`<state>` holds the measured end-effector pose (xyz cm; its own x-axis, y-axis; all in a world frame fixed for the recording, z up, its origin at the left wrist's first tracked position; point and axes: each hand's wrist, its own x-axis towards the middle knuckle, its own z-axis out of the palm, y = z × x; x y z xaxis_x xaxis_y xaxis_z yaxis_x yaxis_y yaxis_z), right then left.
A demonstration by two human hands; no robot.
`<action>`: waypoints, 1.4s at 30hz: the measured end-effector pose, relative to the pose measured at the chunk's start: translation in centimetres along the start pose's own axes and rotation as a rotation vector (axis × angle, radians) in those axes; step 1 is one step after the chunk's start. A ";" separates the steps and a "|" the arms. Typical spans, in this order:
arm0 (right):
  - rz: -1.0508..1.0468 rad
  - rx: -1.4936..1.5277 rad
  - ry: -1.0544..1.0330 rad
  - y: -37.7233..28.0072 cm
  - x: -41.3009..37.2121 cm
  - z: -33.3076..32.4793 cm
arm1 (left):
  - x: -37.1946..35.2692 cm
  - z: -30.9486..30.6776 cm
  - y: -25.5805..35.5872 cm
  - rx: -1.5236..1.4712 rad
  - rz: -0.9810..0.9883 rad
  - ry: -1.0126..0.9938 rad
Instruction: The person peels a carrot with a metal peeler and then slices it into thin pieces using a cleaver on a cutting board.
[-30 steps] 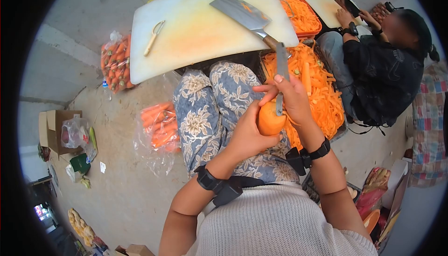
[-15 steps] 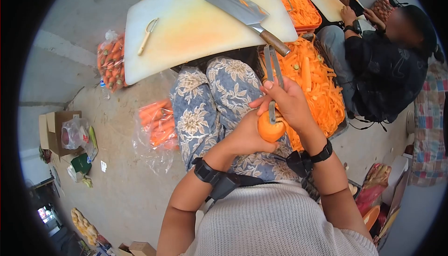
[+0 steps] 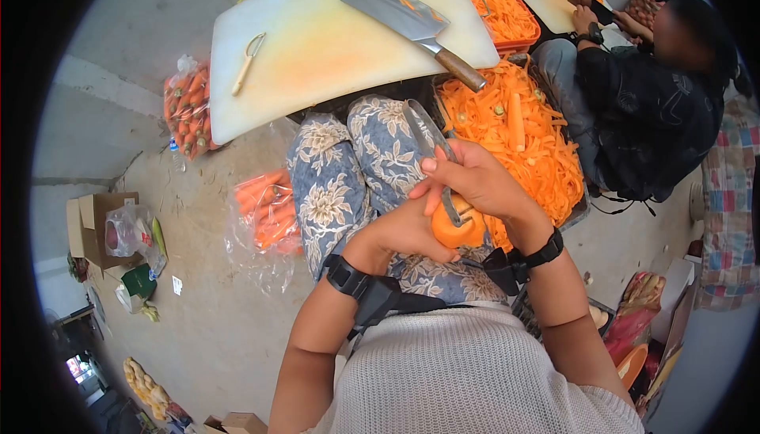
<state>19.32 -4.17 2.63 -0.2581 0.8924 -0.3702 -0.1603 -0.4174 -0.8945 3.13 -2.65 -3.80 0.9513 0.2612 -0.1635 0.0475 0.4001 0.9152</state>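
Observation:
My left hand (image 3: pixel 408 228) is wrapped round a thick, peeled orange carrot (image 3: pixel 457 234), seen nearly end-on above my lap. Closed on a long, narrow metal peeler (image 3: pixel 423 127), my right hand (image 3: pixel 479 177) is just above it. One end of the peeler lies against the carrot's top; the other points up and left over my patterned trousers. Part of the peeler is hidden behind the right fingers. Just beyond the right hand, a bin of carrot peelings (image 3: pixel 546 149) holds a whole peeled carrot (image 3: pixel 516 121) on top.
Ahead, a white cutting board (image 3: pixel 309 46) bears a cleaver (image 3: pixel 400 14) and a wooden-handled peeler (image 3: pixel 248 64). Behind the bin stands an orange tray (image 3: pixel 529 40) of shredded carrot. Bagged carrots (image 3: pixel 265 208) lie left of my legs. At right, a person (image 3: pixel 649 109) uses another cleaver.
The peeler's free end has swung left and down, away from the bin, towards my knees. My right hand has shifted slightly left, while my left hand still grips the carrot.

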 end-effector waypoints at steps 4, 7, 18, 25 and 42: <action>0.010 -0.042 -0.044 -0.2 -0.5 -0.1 | 0.2 0.4 0.4 0.007 0.004 -0.026; 0.017 -0.069 -0.069 -0.3 -0.9 0.1 | 0.3 0.5 0.2 0.052 0.023 -0.042; -0.255 0.084 0.220 0.8 -0.9 1.2 | -0.1 2.4 1.6 0.012 0.214 0.233; -0.139 0.040 0.217 0.2 -0.4 0.7 | 0.1 2.0 0.7 0.087 0.227 0.263; 0.003 -0.052 0.085 -0.6 -0.3 -0.4 | 0.8 0.6 -0.1 0.107 0.180 0.070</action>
<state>19.86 -4.14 3.23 -0.1767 0.9035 -0.3905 -0.1098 -0.4124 -0.9044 4.10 -2.94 -3.79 0.9241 0.3817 -0.0161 -0.0854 0.2475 0.9651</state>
